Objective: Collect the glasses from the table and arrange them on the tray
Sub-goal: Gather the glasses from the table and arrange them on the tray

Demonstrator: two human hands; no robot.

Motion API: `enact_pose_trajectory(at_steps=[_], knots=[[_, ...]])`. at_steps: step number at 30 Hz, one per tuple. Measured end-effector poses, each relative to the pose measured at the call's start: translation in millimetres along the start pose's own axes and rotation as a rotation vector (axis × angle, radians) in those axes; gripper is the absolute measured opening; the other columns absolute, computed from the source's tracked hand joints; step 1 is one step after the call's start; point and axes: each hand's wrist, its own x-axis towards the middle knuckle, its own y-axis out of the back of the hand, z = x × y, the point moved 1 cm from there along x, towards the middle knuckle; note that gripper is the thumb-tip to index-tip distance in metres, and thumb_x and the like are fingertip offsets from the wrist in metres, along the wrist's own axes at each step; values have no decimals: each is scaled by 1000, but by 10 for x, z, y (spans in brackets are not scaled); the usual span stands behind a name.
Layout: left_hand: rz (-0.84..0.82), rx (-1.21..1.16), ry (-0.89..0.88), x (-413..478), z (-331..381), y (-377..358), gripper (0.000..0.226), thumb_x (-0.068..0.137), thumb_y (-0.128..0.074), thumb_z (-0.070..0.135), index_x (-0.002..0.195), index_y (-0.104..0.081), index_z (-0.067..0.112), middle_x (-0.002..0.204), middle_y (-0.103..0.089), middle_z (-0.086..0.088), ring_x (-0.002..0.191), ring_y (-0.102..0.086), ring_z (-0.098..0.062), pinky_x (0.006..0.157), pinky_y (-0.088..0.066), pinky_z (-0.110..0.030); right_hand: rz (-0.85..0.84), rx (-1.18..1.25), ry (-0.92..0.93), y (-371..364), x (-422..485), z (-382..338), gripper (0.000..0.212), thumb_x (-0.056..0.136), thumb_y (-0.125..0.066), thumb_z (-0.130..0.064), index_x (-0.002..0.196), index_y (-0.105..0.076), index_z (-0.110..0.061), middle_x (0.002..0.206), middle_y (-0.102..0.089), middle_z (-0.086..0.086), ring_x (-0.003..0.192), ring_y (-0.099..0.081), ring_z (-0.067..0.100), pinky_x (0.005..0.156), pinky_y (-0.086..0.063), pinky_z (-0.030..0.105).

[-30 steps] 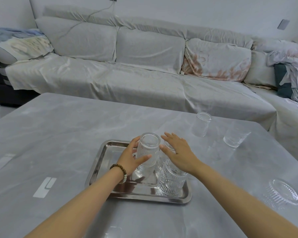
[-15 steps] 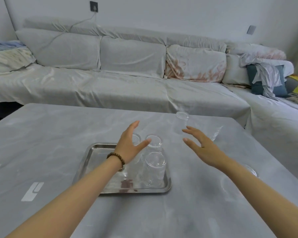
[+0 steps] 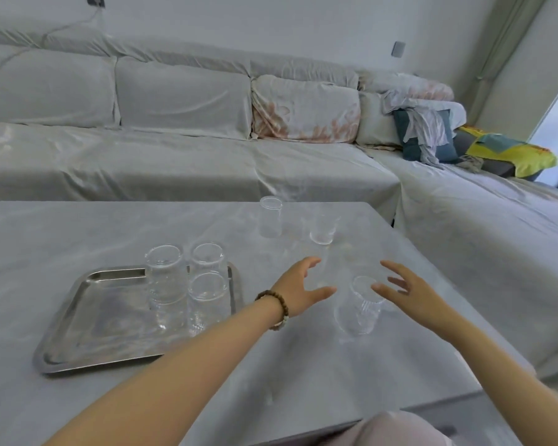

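Note:
A steel tray (image 3: 87, 323) lies on the grey table and carries three clear glasses (image 3: 187, 284) clustered in its far right corner. To its right a ribbed glass (image 3: 358, 310) stands on the table between my hands. My left hand (image 3: 300, 288), with a bead bracelet at the wrist, is open just left of that glass. My right hand (image 3: 409, 291) is open just right of it, its fingers near the rim. Neither hand grips the glass. Farther back stand a tall clear glass (image 3: 270, 217) and a short glass (image 3: 323, 228).
The table (image 3: 78, 230) has its right edge close to the ribbed glass and its near edge by my lap. A covered grey sofa (image 3: 187, 162) wraps around the back and right sides, with cushions and cloths (image 3: 432, 133) piled at its corner.
The view has swung right. Both hands have left the tray and moved right, and now flank the ribbed glass near the table's right edge. The tray's glasses stand released.

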Motion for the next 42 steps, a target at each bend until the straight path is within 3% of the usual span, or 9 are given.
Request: enact_pose_trajectory(at_steps=[5, 10, 17, 21, 26, 29, 34, 38, 42], knots=[[-68, -40, 46, 182, 38, -475, 75, 78, -68, 43, 141, -31, 23, 148, -36, 1, 130, -41, -20, 103, -38, -34, -49, 129, -48, -29, -29, 254, 50, 85, -66, -37, 131, -49, -27, 132, -52, -11, 94, -60, -9, 82, -43, 18], [-102, -84, 56, 309, -3, -746, 75, 75, -71, 41, 138, -35, 22, 144, -41, 4, 127, -43, -21, 103, -40, -36, -65, 248, -23, -95, -32, 343, 34, 81, -71, -35, 112, -57, -41, 122, -62, -18, 100, -66, -4, 76, -50, 14], [-71, -194, 79, 339, -138, -889, 75, 70, -77, 37, 134, -38, 30, 143, -42, 4, 128, -43, -20, 104, -41, -42, -24, 317, -4, -124, -42, 370, 31, 80, -74, -29, 105, -62, -42, 113, -68, -19, 93, -69, -3, 68, -49, 4], [-42, -221, 51, 303, -95, -812, 76, 69, -78, 39, 134, -40, 31, 142, -43, 4, 126, -45, -21, 103, -43, -44, -14, 322, 18, -125, -78, 252, 33, 77, -75, -32, 106, -63, -44, 113, -69, -19, 96, -69, -1, 69, -51, 6], [49, -210, -91, 194, 153, -306, 67, 69, -76, 43, 127, -44, 32, 129, -50, 8, 114, -50, -15, 88, -43, -26, 24, 352, 120, -94, -46, -260, 46, 65, -71, -54, 109, -61, -46, 108, -69, -25, 96, -67, -4, 72, -52, 14], [122, -199, -178, 72, 324, 186, 63, 70, -75, 43, 125, -44, 33, 123, -50, 8, 111, -51, -14, 90, -46, -27, 31, 404, 214, -166, 7, -715, 50, 61, -70, -60, 108, -61, -47, 106, -68, -27, 97, -66, -3, 78, -52, 20], [268, -115, -232, -219, 351, 1104, 64, 72, -72, 42, 128, -45, 27, 130, -52, 2, 113, -51, -14, 87, -48, -25, -16, 441, 346, -551, 162, -1519, 57, 61, -67, -64, 114, -60, -44, 116, -66, -16, 102, -65, 4, 89, -53, 30], [354, -61, -193, -593, 151, 1781, 71, 61, -67, 61, 122, -46, 31, 127, -52, 8, 112, -50, -11, 81, -46, -20, -111, 465, 414, -1058, 260, -2083, 49, 66, -67, -60, 112, -61, -46, 113, -67, -17, 96, -67, -3, 85, -54, 25], [444, -27, -129, -984, -181, 2297, 69, 60, -67, 59, 120, -48, 31, 123, -54, 11, 111, -52, -11, 78, -47, -18, -216, 424, 458, -1653, 316, -2496, 41, 79, -66, -51, 119, -60, -41, 116, -65, -16, 101, -66, 4, 80, -52, 19]])
